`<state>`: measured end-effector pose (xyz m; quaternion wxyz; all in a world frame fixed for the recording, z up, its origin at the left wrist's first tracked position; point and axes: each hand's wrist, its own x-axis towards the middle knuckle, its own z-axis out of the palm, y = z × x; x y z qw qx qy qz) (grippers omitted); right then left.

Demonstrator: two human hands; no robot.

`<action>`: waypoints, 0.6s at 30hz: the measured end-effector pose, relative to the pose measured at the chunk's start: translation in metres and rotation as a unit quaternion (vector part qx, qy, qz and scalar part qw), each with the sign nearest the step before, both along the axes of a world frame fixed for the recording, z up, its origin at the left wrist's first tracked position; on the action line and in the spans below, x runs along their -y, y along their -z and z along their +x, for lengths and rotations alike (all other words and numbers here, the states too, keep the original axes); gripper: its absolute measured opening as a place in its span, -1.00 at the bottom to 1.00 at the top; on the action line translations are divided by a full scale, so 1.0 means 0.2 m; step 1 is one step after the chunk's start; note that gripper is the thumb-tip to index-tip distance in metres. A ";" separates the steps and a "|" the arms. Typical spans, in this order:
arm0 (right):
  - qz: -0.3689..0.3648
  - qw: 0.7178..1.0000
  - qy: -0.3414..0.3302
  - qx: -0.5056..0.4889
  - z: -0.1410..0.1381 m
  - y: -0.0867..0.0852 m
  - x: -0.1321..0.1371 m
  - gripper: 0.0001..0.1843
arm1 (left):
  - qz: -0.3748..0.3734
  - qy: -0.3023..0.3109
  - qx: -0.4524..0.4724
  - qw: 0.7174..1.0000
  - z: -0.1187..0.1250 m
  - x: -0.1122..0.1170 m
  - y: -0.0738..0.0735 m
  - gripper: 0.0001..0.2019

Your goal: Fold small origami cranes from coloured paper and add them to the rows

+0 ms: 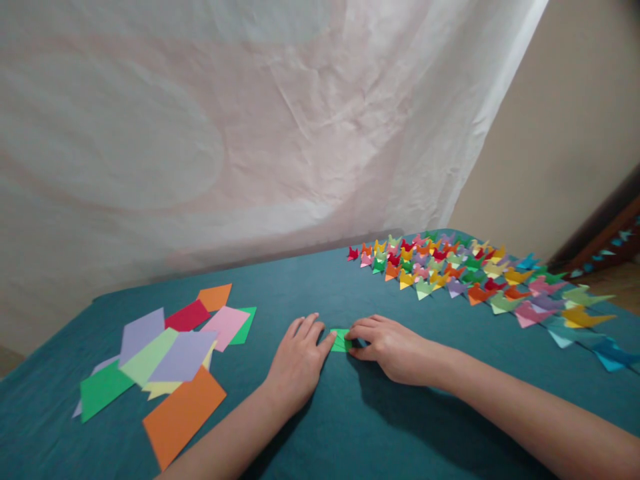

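A small piece of folded green paper (341,341) lies on the teal-covered table between my two hands. My left hand (299,357) rests on the cloth to the left of it, fingers stretched out, with the thumb tip at the paper's left edge. From the right, my right hand (387,343) has its fingers bent and drawn together over the paper's right edge, pinching it there. That edge is partly hidden by the fingertips. Faint crease lines show on the part of the paper between the hands.
Loose sheets of coloured paper, among them an orange sheet (185,417) and a green sheet (105,390), overlap on the left. Rows of small folded paper birds (425,287) cover the right back of the table (300,277). A pale fabric sheet (250,133) hangs behind.
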<state>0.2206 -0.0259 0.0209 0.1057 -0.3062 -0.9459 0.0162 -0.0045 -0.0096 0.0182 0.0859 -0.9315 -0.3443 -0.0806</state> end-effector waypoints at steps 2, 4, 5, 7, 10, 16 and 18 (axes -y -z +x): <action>-0.002 1.000 0.002 0.002 0.00 0.00 0.00 -0.75 | -0.007 0.005 0.011 1.000 0.00 -0.01 0.00 -0.67; -0.004 1.000 0.003 0.002 0.00 -0.01 0.00 -0.75 | -0.024 0.013 0.028 0.999 -0.01 -0.02 0.00 -0.67; -0.004 1.000 0.005 -0.001 0.00 -0.01 0.00 -0.76 | -0.037 0.014 0.042 0.998 -0.01 -0.02 0.01 -0.66; -0.006 1.000 0.009 -0.010 0.00 -0.01 0.00 -0.75 | -0.072 0.006 0.076 0.994 0.00 -0.03 0.01 -0.66; -0.004 0.999 0.014 -0.032 0.00 0.02 0.00 -0.75 | -0.142 -0.022 0.137 0.980 0.01 -0.05 0.01 -0.69; -0.006 0.990 0.003 -0.140 0.01 0.14 -0.05 -0.72 | -0.238 -0.019 0.169 0.956 0.04 -0.17 -0.01 -0.69; -0.011 0.984 0.007 -0.176 0.02 0.16 -0.06 -0.69 | -0.254 -0.022 0.161 0.954 0.05 -0.20 -0.01 -0.68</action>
